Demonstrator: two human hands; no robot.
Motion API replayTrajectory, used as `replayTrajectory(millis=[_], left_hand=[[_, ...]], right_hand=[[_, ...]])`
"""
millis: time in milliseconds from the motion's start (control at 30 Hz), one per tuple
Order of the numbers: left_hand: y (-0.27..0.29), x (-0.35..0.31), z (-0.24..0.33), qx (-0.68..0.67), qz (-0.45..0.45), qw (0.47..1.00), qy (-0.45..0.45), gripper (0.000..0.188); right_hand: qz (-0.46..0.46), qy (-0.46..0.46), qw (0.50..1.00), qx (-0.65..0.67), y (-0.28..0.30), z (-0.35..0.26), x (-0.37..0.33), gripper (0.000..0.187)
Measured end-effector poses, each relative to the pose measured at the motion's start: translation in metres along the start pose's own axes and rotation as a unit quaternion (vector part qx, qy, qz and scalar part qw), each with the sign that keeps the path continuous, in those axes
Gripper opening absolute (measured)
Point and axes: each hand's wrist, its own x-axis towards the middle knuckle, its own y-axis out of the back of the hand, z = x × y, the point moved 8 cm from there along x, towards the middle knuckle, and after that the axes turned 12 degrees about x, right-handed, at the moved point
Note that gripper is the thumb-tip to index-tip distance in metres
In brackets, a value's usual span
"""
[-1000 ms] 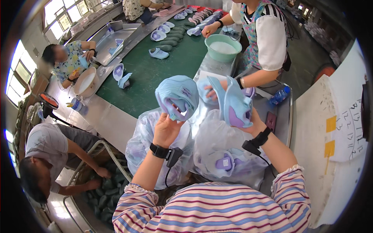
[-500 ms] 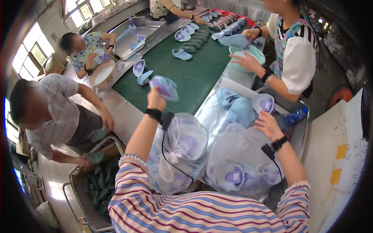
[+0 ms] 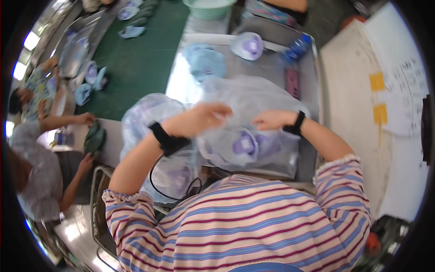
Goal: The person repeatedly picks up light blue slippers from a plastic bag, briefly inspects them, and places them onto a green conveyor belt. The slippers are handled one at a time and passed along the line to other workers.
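My left hand (image 3: 201, 119), blurred, is over a clear plastic bag (image 3: 267, 90) with its fingers apart and no item in it. Close by on the right, my right hand (image 3: 274, 120) hovers at or touches the same bag; its fingertips are smeared, so I cannot tell whether they grip the plastic. Inside the bag shows a light-blue and purple shoe (image 3: 244, 145). Left of it stands a second plastic bag (image 3: 152, 111) of similar shoes, partly behind my left forearm. Beyond the bags lie blue shoes (image 3: 206, 63) and another purple-lined shoe (image 3: 248, 46).
A blue bottle (image 3: 297, 49) and a dark pink phone-like object (image 3: 292, 83) lie at the metal table's right. Several shoes (image 3: 83, 94) rest on the green belt (image 3: 136, 63). A co-worker (image 3: 41, 167) at left handles dark green pieces (image 3: 94, 137). A mint basin (image 3: 209, 9) stands ahead.
My left hand has let go of the purple-lined shoe, which now appears to lie on the belt's left edge. Both hands have come together over the right bag, and my view has turned right.
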Motion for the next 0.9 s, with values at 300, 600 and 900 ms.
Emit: replayTrajectory(millis=[300, 600, 900], left_hand=[[-0.171, 0.077, -0.096, 0.390, 0.030, 0.919, 0.040, 0.050], [-0.178, 0.092, -0.162, 0.283, -0.176, 0.909, 0.251, 0.094], [-0.160, 0.043, -0.180, 0.312, -0.069, 0.931, 0.176, 0.048]], right_hand=[[0.205, -0.087, 0.956, -0.192, 0.013, 0.035, -0.068, 0.034], [0.177, -0.302, 0.933, 0.084, -0.074, 0.125, -0.034, 0.060], [0.095, -0.303, 0.948, 0.001, -0.075, 0.127, -0.025, 0.064]])
